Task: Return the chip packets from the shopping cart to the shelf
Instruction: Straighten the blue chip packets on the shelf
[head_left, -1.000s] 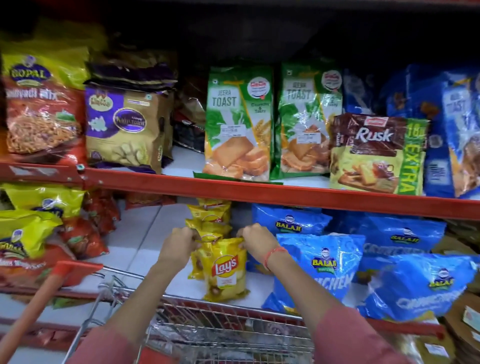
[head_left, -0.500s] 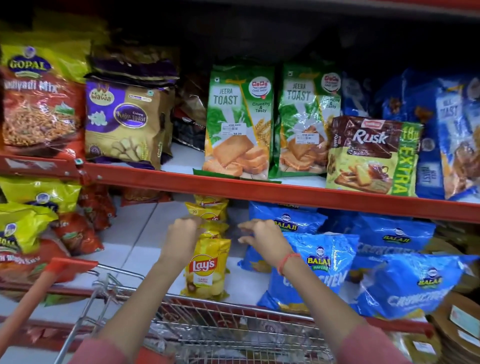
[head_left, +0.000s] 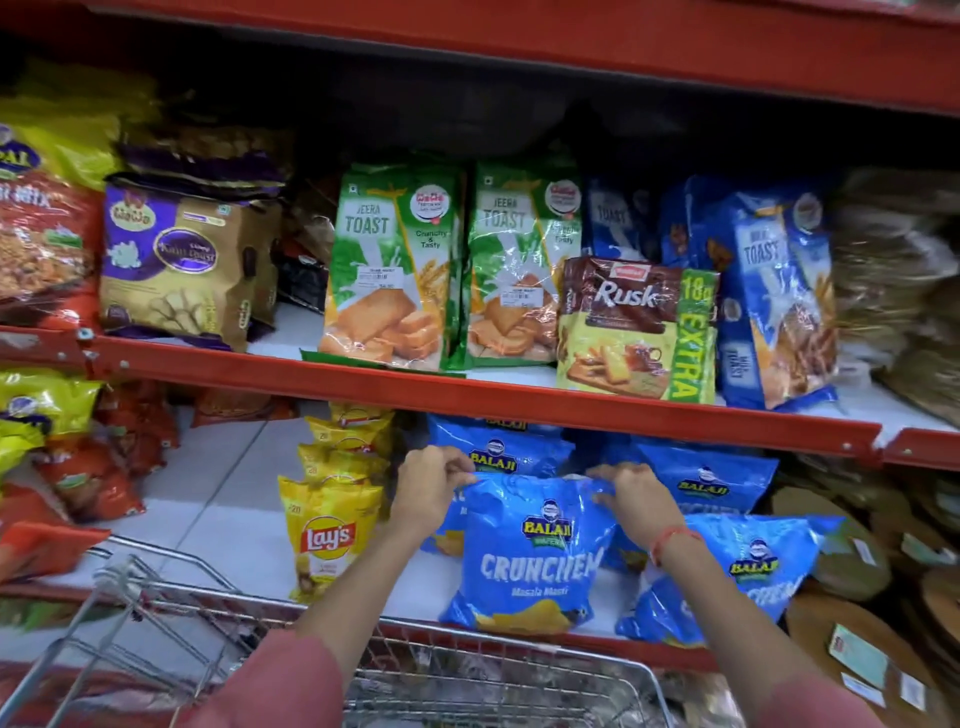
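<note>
The lower shelf (head_left: 218, 514), white with a red front edge, is loaded with a row of yellow Lay's packets (head_left: 327, 535) standing one behind another, and blue Balaji packets (head_left: 524, 556) just beside them to the right. Red and yellow bags (head_left: 78, 467) are placed at its left end. On the upper shelf (head_left: 467, 395), 2 green Jeera Toast packs (head_left: 389, 270) are set upright, with a Rusk pack (head_left: 634, 332) and blue toast packs (head_left: 769, 291) to their right.
</note>
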